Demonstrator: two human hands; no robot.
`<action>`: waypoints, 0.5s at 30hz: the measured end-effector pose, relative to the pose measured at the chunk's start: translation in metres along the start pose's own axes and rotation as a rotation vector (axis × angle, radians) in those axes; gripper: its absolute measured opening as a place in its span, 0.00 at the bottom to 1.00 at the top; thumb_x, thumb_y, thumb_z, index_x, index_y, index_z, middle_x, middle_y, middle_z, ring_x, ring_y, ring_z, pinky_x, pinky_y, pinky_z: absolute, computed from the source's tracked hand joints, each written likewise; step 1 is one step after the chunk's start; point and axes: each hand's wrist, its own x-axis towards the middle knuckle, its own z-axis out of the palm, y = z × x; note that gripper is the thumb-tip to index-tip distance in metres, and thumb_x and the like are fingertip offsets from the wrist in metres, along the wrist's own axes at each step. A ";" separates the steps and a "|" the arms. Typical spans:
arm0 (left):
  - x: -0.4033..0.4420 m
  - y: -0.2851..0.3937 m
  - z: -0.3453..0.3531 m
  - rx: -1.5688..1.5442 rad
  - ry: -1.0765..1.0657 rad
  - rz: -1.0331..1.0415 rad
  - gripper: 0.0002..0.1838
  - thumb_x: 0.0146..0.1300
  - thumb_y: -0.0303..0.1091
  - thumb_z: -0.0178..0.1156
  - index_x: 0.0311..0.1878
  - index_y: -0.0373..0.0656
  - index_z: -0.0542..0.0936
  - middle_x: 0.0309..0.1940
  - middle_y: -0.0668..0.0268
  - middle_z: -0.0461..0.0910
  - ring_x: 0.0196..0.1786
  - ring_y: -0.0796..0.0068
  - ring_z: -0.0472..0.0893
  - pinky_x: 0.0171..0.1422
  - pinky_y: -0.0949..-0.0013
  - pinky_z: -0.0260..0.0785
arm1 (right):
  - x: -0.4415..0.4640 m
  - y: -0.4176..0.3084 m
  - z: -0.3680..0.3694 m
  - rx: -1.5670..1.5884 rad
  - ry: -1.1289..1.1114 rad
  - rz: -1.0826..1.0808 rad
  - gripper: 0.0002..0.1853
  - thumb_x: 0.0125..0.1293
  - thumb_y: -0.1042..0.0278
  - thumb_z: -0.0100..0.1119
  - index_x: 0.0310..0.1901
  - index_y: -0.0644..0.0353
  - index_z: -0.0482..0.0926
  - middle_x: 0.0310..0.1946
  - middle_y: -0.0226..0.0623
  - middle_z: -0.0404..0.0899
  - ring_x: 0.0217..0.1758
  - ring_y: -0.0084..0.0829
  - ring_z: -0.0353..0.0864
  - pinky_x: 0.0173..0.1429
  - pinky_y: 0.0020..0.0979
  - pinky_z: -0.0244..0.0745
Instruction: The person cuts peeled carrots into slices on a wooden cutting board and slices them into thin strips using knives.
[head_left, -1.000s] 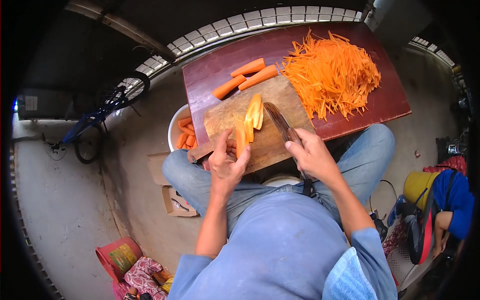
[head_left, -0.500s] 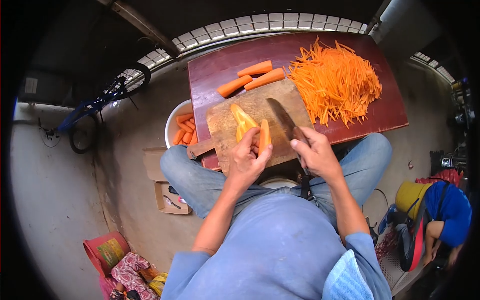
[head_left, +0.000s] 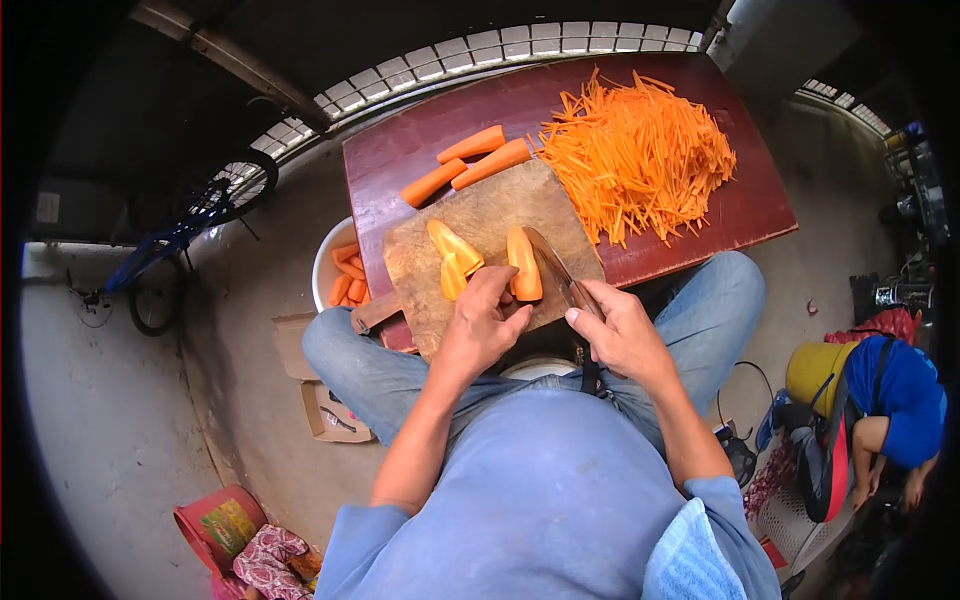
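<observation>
On the wooden cutting board [head_left: 410,258] lies a carrot piece [head_left: 523,264], with the knife [head_left: 550,262] blade along its right side. My right hand [head_left: 620,335] is wrapped round the knife handle. The fingers of my left hand [head_left: 485,325] are bent against the lower left of that piece, holding it on the board. Flat yellow-orange carrot slices [head_left: 453,262] rest to the left. Beyond the board are several whole peeled carrots [head_left: 433,182], and at the right a large heap of carrot shreds [head_left: 640,160].
The red table [head_left: 745,215] carries the board. A white bucket [head_left: 322,268] with carrots stands at its left, near an open cardboard box [head_left: 335,415]. A bicycle [head_left: 190,225] leans farther left. A yellow bucket [head_left: 818,375] and a person in blue [head_left: 895,400] are at the right.
My left hand has set the carrot piece down on the board from a raised hold. The knife has come against its right side. The slices now lie apart at the left.
</observation>
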 end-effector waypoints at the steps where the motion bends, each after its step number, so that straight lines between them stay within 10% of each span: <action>1: -0.001 0.001 0.000 0.005 0.000 0.013 0.32 0.60 0.24 0.83 0.68 0.34 0.84 0.55 0.51 0.87 0.49 0.52 0.89 0.48 0.57 0.85 | 0.003 -0.003 -0.001 -0.018 -0.023 0.003 0.15 0.77 0.66 0.68 0.52 0.71 0.83 0.26 0.35 0.72 0.31 0.25 0.70 0.38 0.38 0.73; 15: -0.002 -0.014 0.014 0.127 0.130 0.181 0.23 0.64 0.16 0.75 0.63 0.33 0.85 0.57 0.47 0.85 0.58 0.43 0.88 0.62 0.52 0.83 | -0.014 0.007 0.001 0.150 -0.059 0.090 0.11 0.82 0.65 0.64 0.50 0.67 0.81 0.26 0.26 0.76 0.22 0.18 0.77 0.26 0.28 0.73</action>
